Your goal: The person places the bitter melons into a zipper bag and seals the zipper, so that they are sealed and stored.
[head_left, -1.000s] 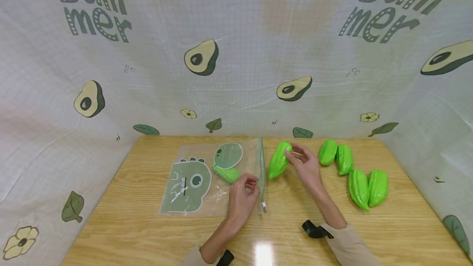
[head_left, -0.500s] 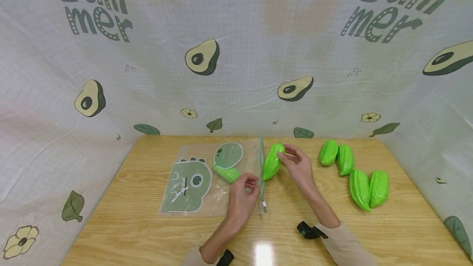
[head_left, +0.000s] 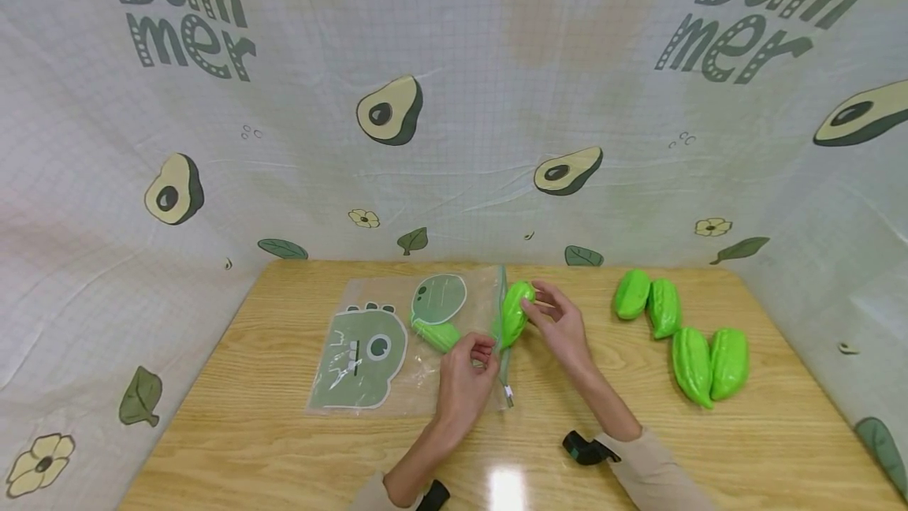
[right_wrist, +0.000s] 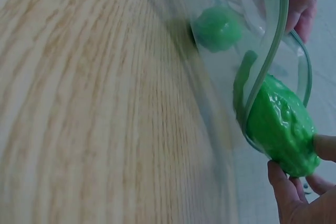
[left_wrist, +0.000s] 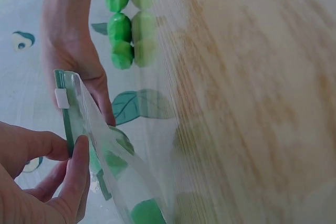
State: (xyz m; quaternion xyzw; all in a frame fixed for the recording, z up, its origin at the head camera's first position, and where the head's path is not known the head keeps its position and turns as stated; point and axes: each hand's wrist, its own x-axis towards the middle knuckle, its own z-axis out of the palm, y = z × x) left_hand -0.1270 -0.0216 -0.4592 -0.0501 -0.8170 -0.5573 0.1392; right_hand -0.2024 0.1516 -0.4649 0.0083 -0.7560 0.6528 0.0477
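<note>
A clear zip bag (head_left: pixel 418 385) printed with a green monster lies flat, its green-edged mouth facing right. My left hand (head_left: pixel 464 381) pinches the edge of that mouth between thumb and finger; the left wrist view shows the white slider (left_wrist: pixel 62 98) just above the pinch. My right hand (head_left: pixel 563 330) grips a glossy, bumpy green bitter melon (head_left: pixel 520 307) by its blunt end. In the right wrist view the melon's front part (right_wrist: pixel 275 106) is within the open mouth. Another bitter melon (head_left: pixel 434 332) lies inside the bag, partly hidden behind my left hand.
Several more green bitter melons (head_left: pixel 690 361) lie on the right side of the wooden table (head_left: pixel 284 448). A patterned cloth (head_left: pixel 454 203) hangs behind the table and along its sides.
My right hand has moved left, bringing the bitter melon from beside the bag into its mouth. My left hand has stayed in place at the bag's edge.
</note>
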